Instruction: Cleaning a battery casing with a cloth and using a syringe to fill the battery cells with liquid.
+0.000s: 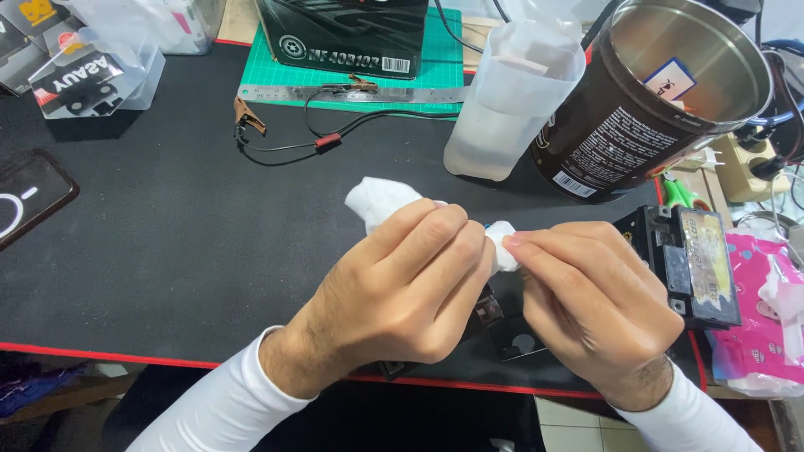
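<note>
Black desk mat (167, 251) near its front edge: my left hand (402, 285) and right hand (586, 301) both pinch a white tissue wad (381, 201), so I'd keep the grip snug and wipe slowly.

— How is the light?
— Bright and even, coming from above; the black mat (167, 251) reads clearly, with only soft shadows under the left hand (402, 289) and right hand (595, 301).
— Any glare?
— Yes, a sheen inside the metal tin (662, 84), and the white tissue (381, 201) is nearly blown out.
— Sharpness?
— Crisp at the centre; lines bow outward toward the edges, wide-lens style.
</note>
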